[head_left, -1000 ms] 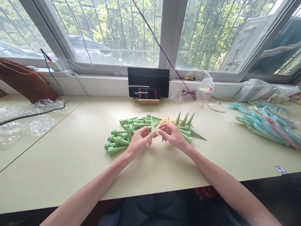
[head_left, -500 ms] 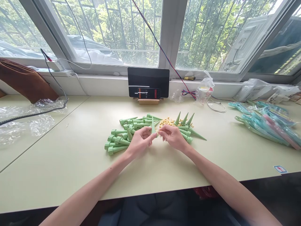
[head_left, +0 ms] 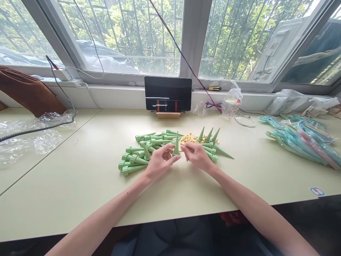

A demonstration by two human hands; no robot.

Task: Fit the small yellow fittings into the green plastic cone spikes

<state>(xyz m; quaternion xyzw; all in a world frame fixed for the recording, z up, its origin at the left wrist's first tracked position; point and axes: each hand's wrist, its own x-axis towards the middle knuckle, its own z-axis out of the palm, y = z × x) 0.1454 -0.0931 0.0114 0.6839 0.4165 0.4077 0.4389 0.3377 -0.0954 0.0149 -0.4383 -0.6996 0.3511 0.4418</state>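
Note:
My left hand [head_left: 159, 163] holds a green plastic plant-watering spike [head_left: 176, 145] by its base between thumb and fingers, tip upward. Just to the right, my right hand [head_left: 197, 155] has its fingertips pinched together, apart from the spike; anything between them is too small to make out. Behind it lies a heap of small yellow pieces [head_left: 188, 137]. Several more green spikes [head_left: 134, 159] are piled left of and behind my left hand. Beyond my right hand, three spike cones [head_left: 209, 135] stand point up, with other spikes [head_left: 211, 155] lying by them.
At the back, a tablet [head_left: 168, 89] leans upright with a phone [head_left: 169, 105] before it. A bagged cup [head_left: 231, 103] and a coiled white cable [head_left: 245, 121] are right of them. Wrapped teal and pink items [head_left: 306, 140] lie far right; clear plastic wrap [head_left: 45, 140] lies left.
The spike in my left hand has shifted slightly right and down and stands more upright. My right fingertips have drawn away from it a little to the right.

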